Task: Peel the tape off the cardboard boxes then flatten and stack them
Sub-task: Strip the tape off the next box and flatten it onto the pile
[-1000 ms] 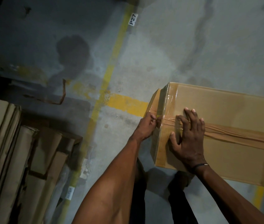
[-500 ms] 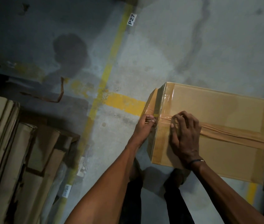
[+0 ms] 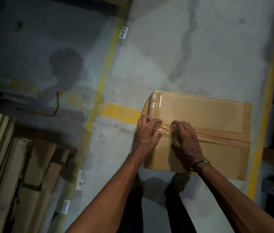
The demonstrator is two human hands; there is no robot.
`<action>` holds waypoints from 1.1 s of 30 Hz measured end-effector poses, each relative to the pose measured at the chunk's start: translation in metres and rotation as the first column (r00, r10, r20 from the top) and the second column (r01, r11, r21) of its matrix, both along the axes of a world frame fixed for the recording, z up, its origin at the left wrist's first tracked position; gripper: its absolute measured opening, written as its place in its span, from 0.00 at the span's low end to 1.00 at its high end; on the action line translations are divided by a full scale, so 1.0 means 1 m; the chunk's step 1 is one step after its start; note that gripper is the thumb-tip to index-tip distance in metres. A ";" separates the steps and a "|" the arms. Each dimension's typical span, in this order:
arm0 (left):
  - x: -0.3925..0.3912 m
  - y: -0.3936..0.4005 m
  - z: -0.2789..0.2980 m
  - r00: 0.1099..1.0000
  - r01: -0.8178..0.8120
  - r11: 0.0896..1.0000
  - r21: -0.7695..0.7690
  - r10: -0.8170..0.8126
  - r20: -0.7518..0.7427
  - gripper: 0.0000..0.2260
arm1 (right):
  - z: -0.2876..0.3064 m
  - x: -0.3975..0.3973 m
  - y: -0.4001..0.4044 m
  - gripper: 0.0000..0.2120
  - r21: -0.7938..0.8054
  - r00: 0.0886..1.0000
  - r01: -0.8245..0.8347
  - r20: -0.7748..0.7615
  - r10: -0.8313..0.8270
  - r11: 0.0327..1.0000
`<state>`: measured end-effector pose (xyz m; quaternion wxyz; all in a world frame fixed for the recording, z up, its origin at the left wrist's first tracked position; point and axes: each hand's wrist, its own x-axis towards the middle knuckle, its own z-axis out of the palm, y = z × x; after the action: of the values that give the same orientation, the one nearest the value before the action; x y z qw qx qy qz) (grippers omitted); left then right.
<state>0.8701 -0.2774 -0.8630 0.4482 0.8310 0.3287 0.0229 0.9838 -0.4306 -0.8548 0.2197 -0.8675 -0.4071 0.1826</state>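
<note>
A sealed brown cardboard box stands on the concrete floor in front of me. A strip of brown tape runs along its top seam from left to right, and clear tape covers its left edge. My left hand is at the box's top left edge, fingers pinched on the loosened, crinkled end of the tape. My right hand rests on the box top just right of it, fingers curled onto the tape at the seam. A short shiny stretch of lifted tape shows between the two hands.
Flattened cardboard lies stacked at the lower left. A peeled tape strip lies on the floor to the left. Yellow floor lines run past the box, with a P27 label. My feet stand just below the box. Dark shelving edges the right side.
My left hand has risen from the box's side onto its top edge, lifting the tape end. My right hand has curled its fingers onto the tape.
</note>
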 end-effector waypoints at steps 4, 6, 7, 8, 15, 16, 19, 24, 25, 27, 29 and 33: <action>0.003 0.006 0.000 0.995 0.100 0.993 0.069 -0.098 -0.037 0.17 | 0.003 0.002 -0.008 0.12 -0.007 0.999 -0.029 0.014 0.029 1.000; 0.005 0.007 0.002 0.989 0.147 0.982 0.116 -0.143 -0.046 0.15 | 0.005 0.001 -0.011 0.12 -0.012 0.999 -0.034 0.005 0.034 0.999; 0.004 0.006 0.003 0.985 0.170 0.975 0.145 -0.164 -0.047 0.13 | 0.005 0.000 -0.014 0.12 -0.012 0.999 -0.040 0.003 0.040 0.999; 0.004 0.005 0.004 0.982 0.189 0.966 0.174 -0.183 -0.050 0.12 | 0.005 -0.001 -0.016 0.12 -0.011 0.999 -0.045 0.000 0.045 0.999; 0.002 -0.012 0.003 0.948 0.317 0.863 0.394 -0.278 -0.155 0.14 | 0.007 0.002 -0.024 0.12 0.070 0.997 -0.025 -0.069 0.030 0.997; 0.003 -0.015 0.003 0.942 0.336 0.836 0.433 -0.292 -0.167 0.13 | 0.007 0.004 -0.024 0.12 0.087 0.996 -0.020 -0.086 0.028 0.996; 0.007 -0.020 0.000 0.930 0.366 0.779 0.509 -0.323 -0.174 0.10 | 0.005 0.007 -0.025 0.13 0.128 0.995 0.000 -0.101 0.013 0.992; 0.016 -0.021 0.001 0.890 0.446 0.674 0.589 -0.406 -0.209 0.09 | -0.002 0.009 -0.028 0.17 0.146 0.989 0.087 -0.135 -0.067 0.986; 0.018 -0.021 0.003 0.883 0.458 0.661 0.594 -0.418 -0.214 0.10 | -0.004 0.011 -0.029 0.18 0.151 0.986 0.100 -0.149 -0.078 0.983; 0.021 -0.020 0.006 0.860 0.493 0.616 0.615 -0.453 -0.236 0.13 | -0.007 0.014 -0.029 0.19 0.169 0.979 0.123 -0.181 -0.092 0.978; 0.023 -0.019 0.008 0.830 0.532 0.561 0.634 -0.495 -0.259 0.12 | -0.009 0.017 -0.027 0.20 0.182 0.974 0.136 -0.202 -0.098 0.974; 0.030 -0.017 0.002 0.765 0.603 0.463 0.650 -0.566 -0.307 0.14 | -0.012 0.019 -0.025 0.21 0.197 0.971 0.151 -0.211 -0.108 0.969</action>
<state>0.9005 -0.2939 -0.8607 0.0595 0.9979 -0.0011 -0.0253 1.0030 -0.4558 -0.8667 0.3620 -0.8413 -0.3426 0.2092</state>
